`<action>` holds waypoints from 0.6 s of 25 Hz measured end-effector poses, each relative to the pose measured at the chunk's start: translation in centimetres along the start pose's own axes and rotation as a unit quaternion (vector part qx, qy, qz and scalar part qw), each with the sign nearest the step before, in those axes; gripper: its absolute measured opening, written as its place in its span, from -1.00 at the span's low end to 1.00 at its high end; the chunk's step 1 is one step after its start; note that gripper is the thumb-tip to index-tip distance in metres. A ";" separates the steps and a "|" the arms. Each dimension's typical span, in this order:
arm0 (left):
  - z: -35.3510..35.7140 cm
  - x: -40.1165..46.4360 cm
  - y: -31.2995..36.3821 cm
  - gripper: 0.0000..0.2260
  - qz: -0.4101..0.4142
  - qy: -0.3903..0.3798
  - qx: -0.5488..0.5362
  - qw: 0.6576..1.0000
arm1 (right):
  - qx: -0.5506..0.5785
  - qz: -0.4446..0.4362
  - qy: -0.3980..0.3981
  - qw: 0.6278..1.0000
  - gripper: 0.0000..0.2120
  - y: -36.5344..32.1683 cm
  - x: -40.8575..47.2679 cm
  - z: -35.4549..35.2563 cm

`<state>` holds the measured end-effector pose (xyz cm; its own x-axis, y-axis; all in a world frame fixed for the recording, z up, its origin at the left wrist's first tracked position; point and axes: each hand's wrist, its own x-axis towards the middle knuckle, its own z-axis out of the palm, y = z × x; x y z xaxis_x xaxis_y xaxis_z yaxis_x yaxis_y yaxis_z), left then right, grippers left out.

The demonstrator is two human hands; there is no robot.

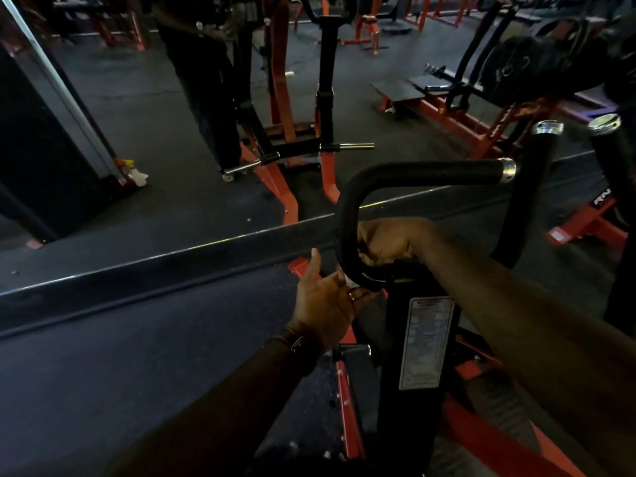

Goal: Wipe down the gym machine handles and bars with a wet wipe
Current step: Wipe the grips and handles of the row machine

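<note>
A black curved handle bar (423, 172) with a chrome end cap loops up from a black machine post (406, 339) bearing a white label. My right hand (389, 237) grips the lower bend of the bar, with a pale wet wipe (370, 259) bunched under its fingers. My left hand (327, 297) is just left of the bar's base, fingers spread and relaxed, the fingertips touching the bar near a bit of white wipe. Two more black padded handles (540, 173) with chrome caps rise at the right.
A wall mirror (137, 115) ahead reflects a standing person and red-framed machines. A dark ledge (172, 266) runs along its base. Red frame rails (347, 407) lie below the post. A weight-plate machine (537, 63) stands at far right. Dark rubber floor (86, 373) lies at left.
</note>
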<state>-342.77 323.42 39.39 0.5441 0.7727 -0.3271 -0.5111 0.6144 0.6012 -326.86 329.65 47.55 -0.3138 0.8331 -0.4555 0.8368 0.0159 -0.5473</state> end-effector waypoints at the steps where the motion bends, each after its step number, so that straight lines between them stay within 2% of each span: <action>1: -0.1 -0.1 0.2 -0.19 0.000 0.001 0.002 1.000 | 0.081 -0.024 -0.007 0.996 -0.87 -0.3 0.3 0.1; 2: -0.3 -0.1 0.5 -0.20 0.000 -0.004 -0.001 1.000 | 0.200 -0.042 -0.003 0.979 -0.90 -0.5 0.6 0.4; 3: -0.5 -0.1 0.9 -0.20 0.001 -0.012 -0.013 1.000 | 0.260 -0.041 0.019 0.965 -0.88 -0.9 0.8 1.0; 4: -0.7 0.0 1.4 -0.19 0.001 -0.018 -0.026 1.000 | 0.275 -0.038 0.038 0.960 -0.86 -0.3 1.6 1.6; 6: -1.0 0.1 2.1 -0.16 -0.010 -0.028 -0.031 0.999 | 0.144 -0.025 0.059 0.988 -0.80 0.9 2.0 2.1; 8: -1.2 0.1 2.2 -0.17 -0.028 -0.032 -0.024 0.999 | 0.049 -0.011 0.092 0.994 -0.69 1.1 1.0 1.6; 9: -1.0 0.2 2.1 -0.18 -0.030 -0.037 -0.025 0.999 | 0.048 -0.015 0.137 0.989 -0.67 0.9 0.2 1.8; 10: -1.1 0.5 2.1 -0.17 -0.031 -0.042 -0.028 0.998 | 0.066 -0.018 0.214 0.974 -0.68 0.2 -1.1 2.4; 11: -0.8 0.7 2.1 -0.17 -0.032 -0.050 -0.030 0.998 | 0.078 -0.020 0.320 0.944 -0.72 -0.8 -2.2 3.6; 13: -0.2 1.2 2.2 -0.18 -0.034 -0.066 -0.046 0.996 | 0.065 -0.054 0.507 0.858 -0.87 -1.2 -3.9 8.2; 15: 0.4 1.7 2.2 -0.18 -0.051 -0.094 -0.076 0.991 | -0.045 -0.096 0.612 0.783 -0.79 -0.4 -4.6 12.9</action>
<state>-342.75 326.01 40.43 0.7044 0.6713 -0.2306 -0.5341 0.7152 0.4508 -331.59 318.71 40.80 0.1814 0.7151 0.6750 0.8729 0.1991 -0.4455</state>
